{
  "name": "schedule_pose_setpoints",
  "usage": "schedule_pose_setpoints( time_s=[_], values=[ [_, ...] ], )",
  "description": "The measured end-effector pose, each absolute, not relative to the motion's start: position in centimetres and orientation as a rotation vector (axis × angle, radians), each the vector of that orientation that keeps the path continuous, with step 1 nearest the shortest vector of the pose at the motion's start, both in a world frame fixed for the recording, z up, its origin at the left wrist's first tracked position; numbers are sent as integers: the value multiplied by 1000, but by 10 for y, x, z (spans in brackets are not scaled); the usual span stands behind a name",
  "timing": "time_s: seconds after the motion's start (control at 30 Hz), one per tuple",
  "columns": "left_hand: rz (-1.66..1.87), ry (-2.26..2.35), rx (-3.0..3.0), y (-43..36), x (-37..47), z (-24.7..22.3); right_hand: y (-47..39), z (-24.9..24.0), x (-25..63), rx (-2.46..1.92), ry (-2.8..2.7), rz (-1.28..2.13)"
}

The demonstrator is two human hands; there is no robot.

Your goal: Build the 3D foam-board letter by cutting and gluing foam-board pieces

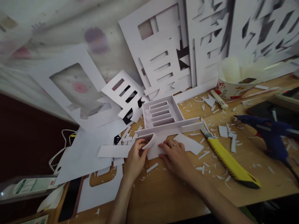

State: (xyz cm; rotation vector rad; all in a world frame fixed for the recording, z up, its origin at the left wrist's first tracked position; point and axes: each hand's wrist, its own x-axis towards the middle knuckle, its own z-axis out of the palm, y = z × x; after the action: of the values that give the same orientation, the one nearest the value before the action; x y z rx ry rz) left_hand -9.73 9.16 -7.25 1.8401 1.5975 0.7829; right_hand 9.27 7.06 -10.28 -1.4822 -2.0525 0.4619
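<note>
My left hand (136,158) is closed, thumb and fingers pinching a thin white foam board strip (150,142) that curves upward. My right hand (175,155) has bent fingers that grip the white base piece (154,151) below and beside this strip. Just behind both hands stands a shallow white foam board box (178,109), with several narrow slots framed by raised walls inside. An angular white offcut (190,144) lies by my right fingers, and a flat white strip (113,151) lies left of my left hand. The pinched edges are partly hidden by my fingers.
To the right lie a yellow utility knife (230,160) and a blue glue gun (266,127). A paper tub (230,89) stands farther back. Cut-out white sheets (156,46) lean against the curtain. Small scraps are scattered over the wooden table (161,193).
</note>
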Motion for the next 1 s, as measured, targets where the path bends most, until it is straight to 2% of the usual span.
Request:
schedule_pose_setpoints(
  time_s=[0.47, 0.8, 0.9, 1.0],
  values=[
    [1081, 1600, 2429, 87, -89, -81, 79, -102, 89, -1291, -1710, 457],
    [992, 1470, 2598, 90, -104, -60, 89, -99, 71, -1396, -1588, 433],
    [1058, 1513, 2462, 105, -124, -44, 73, -101, 76, -1449, -1704, 291],
    [799, 1527, 2230, 130, -141, -36, 53, -104, 83, -1633, -1883, -35]
  ],
)
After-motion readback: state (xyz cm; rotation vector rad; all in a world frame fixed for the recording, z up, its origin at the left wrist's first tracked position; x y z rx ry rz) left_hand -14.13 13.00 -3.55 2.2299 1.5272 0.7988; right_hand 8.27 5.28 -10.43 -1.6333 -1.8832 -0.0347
